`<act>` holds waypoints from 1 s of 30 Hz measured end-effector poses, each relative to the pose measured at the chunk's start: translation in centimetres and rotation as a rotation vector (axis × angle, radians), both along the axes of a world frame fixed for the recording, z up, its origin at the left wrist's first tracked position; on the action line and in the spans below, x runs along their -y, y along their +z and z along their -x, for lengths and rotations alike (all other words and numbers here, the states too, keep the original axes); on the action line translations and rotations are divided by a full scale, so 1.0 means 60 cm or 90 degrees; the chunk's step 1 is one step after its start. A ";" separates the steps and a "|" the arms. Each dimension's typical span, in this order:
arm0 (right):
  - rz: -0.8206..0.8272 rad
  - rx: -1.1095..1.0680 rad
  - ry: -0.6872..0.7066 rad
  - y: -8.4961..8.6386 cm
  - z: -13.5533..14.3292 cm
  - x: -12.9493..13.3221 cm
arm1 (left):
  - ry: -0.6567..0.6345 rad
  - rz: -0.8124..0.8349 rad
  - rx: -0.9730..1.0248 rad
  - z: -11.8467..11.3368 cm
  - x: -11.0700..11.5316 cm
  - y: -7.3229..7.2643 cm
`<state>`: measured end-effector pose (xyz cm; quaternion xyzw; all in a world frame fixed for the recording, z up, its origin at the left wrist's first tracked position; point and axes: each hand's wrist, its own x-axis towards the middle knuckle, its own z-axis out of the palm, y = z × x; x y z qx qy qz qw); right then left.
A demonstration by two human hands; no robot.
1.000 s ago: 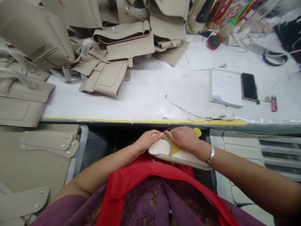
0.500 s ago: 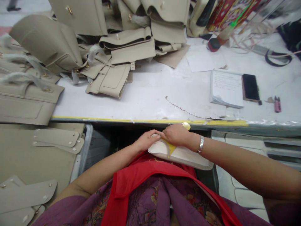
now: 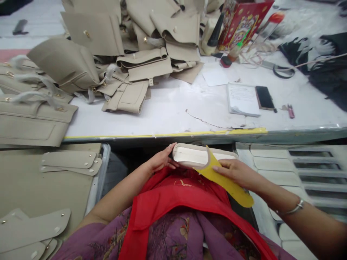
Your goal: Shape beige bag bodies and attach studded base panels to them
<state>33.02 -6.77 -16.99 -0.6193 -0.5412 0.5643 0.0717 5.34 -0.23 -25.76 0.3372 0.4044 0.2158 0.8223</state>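
My left hand (image 3: pixel 162 159) grips the left end of a beige bag piece with a white inner face (image 3: pixel 189 154), held over my lap at the table edge. In my right hand (image 3: pixel 238 172) is a flat yellow scraper-like strip (image 3: pixel 226 182); its far end is cut in a curve with points and lies against the bag piece's front side. The strip's rounded end points down and right. My right thumb and fingers pinch it near the middle. Part of the left fingers is hidden behind the piece.
Beige handbags (image 3: pixel 40 119) with wrapped handles crowd the white table (image 3: pixel 168 115) at left and back. A notebook (image 3: pixel 242 99), a phone (image 3: pixel 265 97) and a glue bottle (image 3: pixel 234 54) are on it. Beige straps (image 3: pixel 67 159) lie at left; pale panels (image 3: pixel 273 164) at right.
My right hand has moved right and down, away from my left hand, turning the yellow strip so more of it shows. The bag piece has shifted and my left hand sits lower left.
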 end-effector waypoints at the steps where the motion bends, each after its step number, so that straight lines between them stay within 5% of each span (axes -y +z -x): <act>1: 0.031 -0.035 -0.049 -0.016 0.019 0.022 | 0.009 0.010 0.037 -0.009 0.005 -0.003; 5: 0.074 -0.172 -0.195 -0.078 0.103 0.061 | 0.064 0.013 0.142 -0.036 0.012 -0.014; 10: 0.078 -0.369 -0.287 -0.117 0.168 0.043 | 0.128 0.029 0.202 -0.037 0.013 -0.019; 22: 0.091 -0.311 -0.457 -0.122 0.194 0.062 | 0.083 0.022 0.281 -0.021 0.005 -0.035; 30: 0.090 -0.313 -0.381 -0.133 0.203 0.052 | 0.132 -0.002 0.279 -0.029 0.017 -0.043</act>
